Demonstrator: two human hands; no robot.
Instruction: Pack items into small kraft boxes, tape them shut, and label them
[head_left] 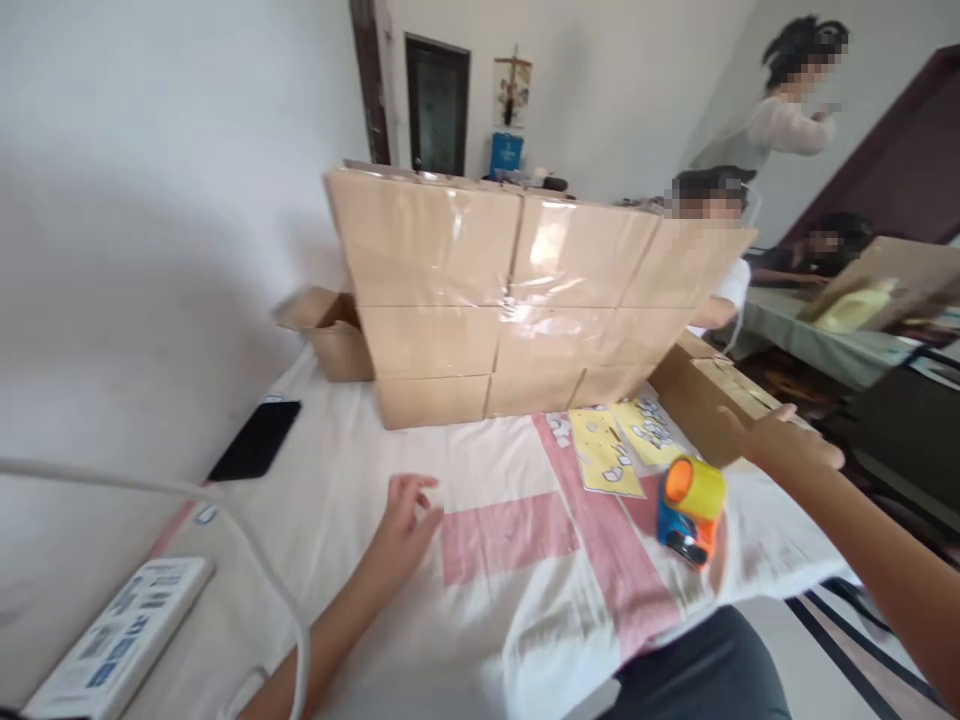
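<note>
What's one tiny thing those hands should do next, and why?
Maybe bring the left hand over to the colourful toy. That hand looks free, with its fingers loosely curled, while the right hand is over by the long cardboard box. The toy sits close to the near edge of the cloth, so moving it inward seems sensible.

Forward reach is blocked by the upright cardboard panel (435, 340); over the cloth (510, 540), open room is left between the left hand (409, 515) and the colourful toy (703, 490).
</note>
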